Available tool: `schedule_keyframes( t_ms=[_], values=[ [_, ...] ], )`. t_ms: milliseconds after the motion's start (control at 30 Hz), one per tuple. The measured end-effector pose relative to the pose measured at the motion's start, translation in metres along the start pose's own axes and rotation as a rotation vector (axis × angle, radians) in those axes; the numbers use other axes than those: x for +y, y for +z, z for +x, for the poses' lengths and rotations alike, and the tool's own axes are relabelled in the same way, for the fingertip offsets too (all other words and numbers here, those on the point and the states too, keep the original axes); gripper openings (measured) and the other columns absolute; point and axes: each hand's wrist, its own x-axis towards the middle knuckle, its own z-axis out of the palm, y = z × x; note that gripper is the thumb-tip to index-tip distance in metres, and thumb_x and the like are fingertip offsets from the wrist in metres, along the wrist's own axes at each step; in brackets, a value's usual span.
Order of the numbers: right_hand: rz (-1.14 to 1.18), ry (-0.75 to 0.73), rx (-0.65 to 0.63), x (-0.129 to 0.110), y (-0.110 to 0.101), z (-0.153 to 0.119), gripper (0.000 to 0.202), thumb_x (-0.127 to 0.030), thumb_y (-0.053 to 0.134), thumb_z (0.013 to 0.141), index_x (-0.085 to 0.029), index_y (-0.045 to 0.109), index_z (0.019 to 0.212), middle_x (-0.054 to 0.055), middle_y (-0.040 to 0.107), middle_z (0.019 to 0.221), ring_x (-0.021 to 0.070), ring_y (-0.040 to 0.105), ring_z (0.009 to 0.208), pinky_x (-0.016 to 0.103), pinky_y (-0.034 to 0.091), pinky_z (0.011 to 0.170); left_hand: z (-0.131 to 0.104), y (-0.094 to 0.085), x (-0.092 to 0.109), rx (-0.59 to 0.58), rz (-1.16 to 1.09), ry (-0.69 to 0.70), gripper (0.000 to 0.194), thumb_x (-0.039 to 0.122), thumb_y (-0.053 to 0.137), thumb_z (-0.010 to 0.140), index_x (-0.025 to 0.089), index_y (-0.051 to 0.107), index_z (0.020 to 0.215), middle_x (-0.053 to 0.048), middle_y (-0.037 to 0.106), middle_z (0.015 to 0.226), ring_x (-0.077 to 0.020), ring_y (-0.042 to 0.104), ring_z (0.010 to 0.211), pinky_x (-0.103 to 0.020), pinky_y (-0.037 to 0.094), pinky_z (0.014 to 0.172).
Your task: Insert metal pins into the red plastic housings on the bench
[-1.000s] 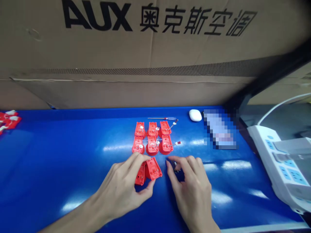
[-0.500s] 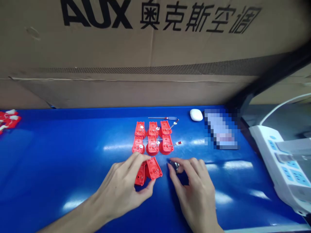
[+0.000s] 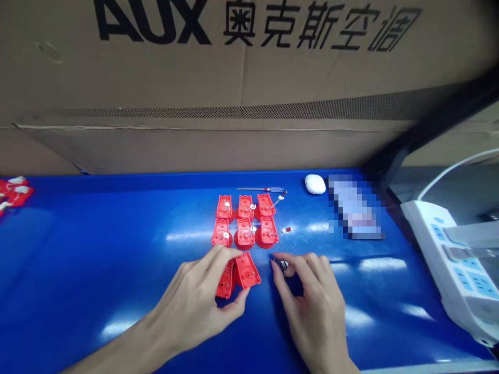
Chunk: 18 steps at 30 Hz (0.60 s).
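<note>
Two red plastic housings (image 3: 238,274) lean against each other on the blue counter (image 3: 97,259), near its front edge and just in front of a grid of like parts. The left hand (image 3: 198,301) pinches this pair, fingers over the top and thumb (image 3: 237,301) pressed against the lower edge. Just to the right, the right hand (image 3: 312,306) rests palm down with its fingers curled around a small dark part (image 3: 281,265) at their tips; what that part is cannot be told, and it lies close beside the red pair without touching it. Behind the hands six red housings (image 3: 244,221) stand in two rows of three, some with small white bits and thin pins at their sides. Further back lie a slim screwdriver (image 3: 261,189) and a white rounded case (image 3: 315,184). A white power strip (image 3: 448,259) sits at the right edge, more red parts (image 3: 13,192) at the far left, and a large printed cardboard box (image 3: 249,78) stands along the back.
</note>
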Motion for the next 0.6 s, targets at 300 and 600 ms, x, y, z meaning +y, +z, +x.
schedule_keyframes(
  t_ms=[300, 600],
  values=[
    [-0.017, -0.006, 0.016, -0.0027, 0.0012, 0.0009, 0.017, -0.029, 0.059, 0.112, -0.023, 0.074, 0.114, 0.005, 0.062, 0.088, 0.0247, 0.054, 0.086, 0.039, 0.047, 0.081, 0.0005, -0.0024, 0.0013, -0.026, -0.001, -0.019, 0.048, 0.026, 0.074, 0.096, 0.029, 0.055, 0.140, -0.003, 0.077, 0.117, -0.0222, 0.080, 0.084, -0.034, 0.060, 0.069],
    [0.094, -0.066, 0.075, -0.0061, -0.0059, 0.0012, 0.015, -0.020, 0.065, 0.108, -0.024, 0.073, 0.120, 0.002, 0.063, 0.090, 0.0226, 0.056, 0.086, 0.038, 0.046, 0.082, 0.0007, -0.0014, 0.0011, -0.047, -0.014, -0.013, 0.054, 0.025, 0.074, 0.096, 0.030, 0.054, 0.147, -0.004, 0.077, 0.126, -0.0238, 0.082, 0.091, -0.036, 0.064, 0.072]
  ],
)
